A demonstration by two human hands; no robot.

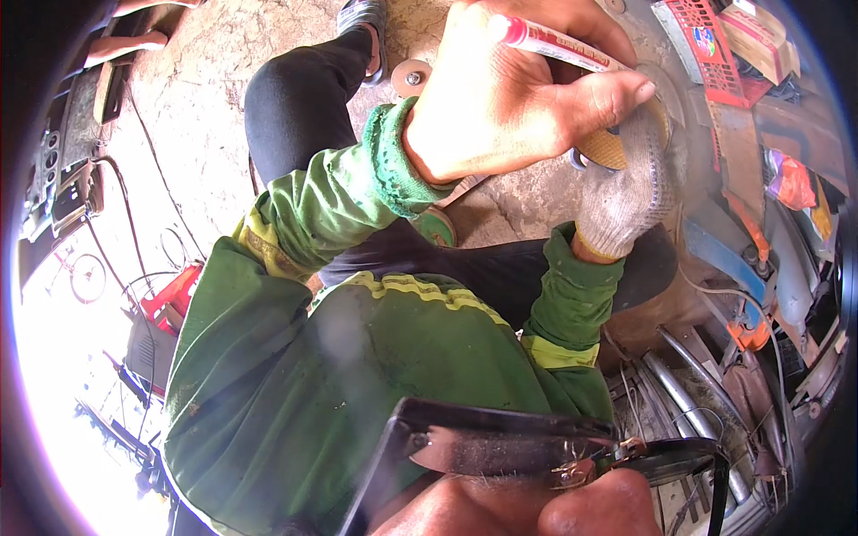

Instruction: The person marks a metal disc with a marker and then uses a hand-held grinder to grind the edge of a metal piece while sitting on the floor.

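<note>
My bare left hand (509, 107) is closed round a white marker (572, 46) with red print and a red cap at its left end. The thumb reaches right, and the marker's right end is hidden near the fingers. On my right hand (626, 192) is a whitish knitted work glove. Its fingers are curled at the edge of a round, tan-yellow piece (603, 149), partly covered by the left thumb and the glove. What kind of piece it is cannot be made out. Both hands are close together above the concrete floor, in front of my bent legs.
A small round disc (411, 79) lies on the floor beside my sandaled foot (368, 22). At right are a red plastic basket (706, 54), a cardboard box (758, 43), a blue metal piece (728, 259) and metal pipes (684, 393). Another person's foot (130, 46) and loose cables are at left.
</note>
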